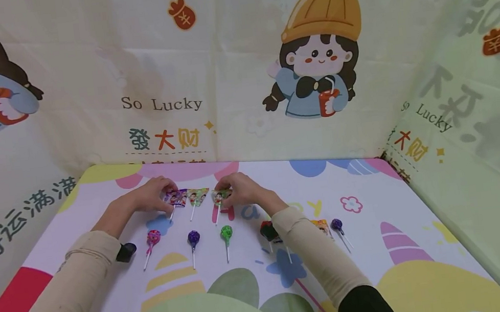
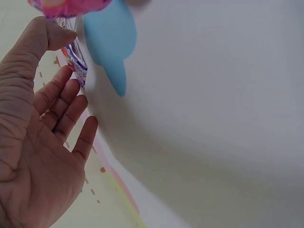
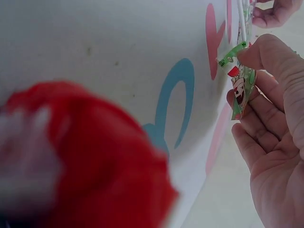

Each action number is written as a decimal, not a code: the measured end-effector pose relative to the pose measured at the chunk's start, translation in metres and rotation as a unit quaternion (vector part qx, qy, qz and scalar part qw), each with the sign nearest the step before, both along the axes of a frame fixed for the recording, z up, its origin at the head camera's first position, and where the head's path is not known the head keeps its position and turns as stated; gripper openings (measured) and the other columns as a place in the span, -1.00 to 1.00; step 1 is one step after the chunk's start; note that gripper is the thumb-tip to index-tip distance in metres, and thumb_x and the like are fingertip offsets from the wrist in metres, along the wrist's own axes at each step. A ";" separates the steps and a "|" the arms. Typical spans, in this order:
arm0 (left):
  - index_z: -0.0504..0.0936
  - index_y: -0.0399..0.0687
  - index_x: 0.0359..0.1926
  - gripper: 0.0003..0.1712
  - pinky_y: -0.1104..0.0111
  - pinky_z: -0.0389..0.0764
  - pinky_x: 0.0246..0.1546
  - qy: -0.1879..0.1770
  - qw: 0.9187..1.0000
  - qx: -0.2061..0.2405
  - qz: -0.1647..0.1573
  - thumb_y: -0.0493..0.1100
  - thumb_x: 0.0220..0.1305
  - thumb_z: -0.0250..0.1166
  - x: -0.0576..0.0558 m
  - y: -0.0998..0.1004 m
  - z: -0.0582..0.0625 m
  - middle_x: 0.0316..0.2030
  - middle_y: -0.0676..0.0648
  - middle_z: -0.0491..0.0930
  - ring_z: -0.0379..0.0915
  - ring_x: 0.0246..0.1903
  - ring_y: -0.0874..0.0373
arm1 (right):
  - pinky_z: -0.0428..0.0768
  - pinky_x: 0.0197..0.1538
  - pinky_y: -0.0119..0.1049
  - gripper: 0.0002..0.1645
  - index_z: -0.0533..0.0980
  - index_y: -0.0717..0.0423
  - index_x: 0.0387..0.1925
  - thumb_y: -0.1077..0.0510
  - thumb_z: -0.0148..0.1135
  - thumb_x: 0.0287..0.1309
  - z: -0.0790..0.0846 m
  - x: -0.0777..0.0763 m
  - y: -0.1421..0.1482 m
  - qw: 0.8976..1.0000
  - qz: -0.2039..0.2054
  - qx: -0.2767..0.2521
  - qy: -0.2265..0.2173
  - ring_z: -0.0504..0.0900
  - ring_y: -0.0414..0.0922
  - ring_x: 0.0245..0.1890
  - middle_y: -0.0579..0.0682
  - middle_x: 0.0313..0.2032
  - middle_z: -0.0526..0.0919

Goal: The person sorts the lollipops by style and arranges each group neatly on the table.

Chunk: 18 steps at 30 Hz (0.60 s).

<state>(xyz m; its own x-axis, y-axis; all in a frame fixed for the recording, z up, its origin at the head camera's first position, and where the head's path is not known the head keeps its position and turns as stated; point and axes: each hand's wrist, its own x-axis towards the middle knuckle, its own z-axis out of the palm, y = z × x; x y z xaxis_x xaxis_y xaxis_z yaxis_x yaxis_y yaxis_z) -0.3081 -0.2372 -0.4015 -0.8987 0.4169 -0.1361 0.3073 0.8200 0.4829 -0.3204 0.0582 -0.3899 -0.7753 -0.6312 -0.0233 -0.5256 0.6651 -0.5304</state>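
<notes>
At the far part of the table, my left hand (image 1: 152, 195) pinches a flat purple-wrapped lollipop (image 1: 176, 198) between thumb and forefinger; its wrapper (image 2: 76, 61) shows edge-on in the left wrist view, the other fingers spread below. A green-and-yellow wrapped lollipop (image 1: 197, 197) lies just right of it, stick toward me. My right hand (image 1: 243, 188) pinches a green-wrapped lollipop (image 1: 219, 196) by its wrapper, printed with a cartoon figure (image 3: 240, 88) in the right wrist view. These three stand roughly in a row.
Nearer me lie a pink lollipop (image 1: 153, 237), a purple one (image 1: 193, 238) and a green one (image 1: 226, 233). Farther right are a red-and-dark lollipop (image 1: 268, 231), partly behind my sleeve, an orange-wrapped one (image 1: 321, 227) and another purple one (image 1: 337, 225). A printed cloth wall (image 1: 241, 74) rises behind the table.
</notes>
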 end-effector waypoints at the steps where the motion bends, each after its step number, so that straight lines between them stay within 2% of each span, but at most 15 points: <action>1: 0.50 -0.25 0.18 -0.30 -0.17 0.36 0.32 0.000 1.000 -0.001 -0.001 -0.08 0.07 0.56 0.000 0.000 0.000 0.11 -0.27 0.45 0.33 0.11 -0.17 | 0.57 0.19 -0.34 -0.53 0.65 0.19 0.07 0.22 0.52 0.10 -0.001 0.000 0.000 1.000 -0.002 0.002 0.000 0.64 -0.14 0.01 0.00 0.01 0.73; 10: 0.51 -0.26 0.17 -0.30 -0.18 0.35 0.32 0.002 1.000 0.001 -0.002 -0.09 0.06 0.57 0.001 0.001 0.002 0.11 -0.29 0.46 0.34 0.12 -0.19 | 0.59 0.19 -0.33 -0.52 0.63 0.21 0.12 0.25 0.48 0.14 0.000 -0.001 -0.004 1.000 -0.004 0.010 -0.004 0.64 -0.12 0.01 0.03 0.05 0.73; 18: 0.50 -0.28 0.17 -0.29 -0.19 0.35 0.33 -0.001 1.000 0.004 0.000 -0.10 0.06 0.56 0.002 0.002 0.002 0.11 -0.30 0.46 0.33 0.12 -0.19 | 0.59 0.16 -0.37 -0.58 0.65 0.20 0.09 0.24 0.45 0.18 -0.003 -0.003 -0.005 1.000 0.003 0.022 0.018 0.64 -0.14 -0.03 0.02 0.01 0.74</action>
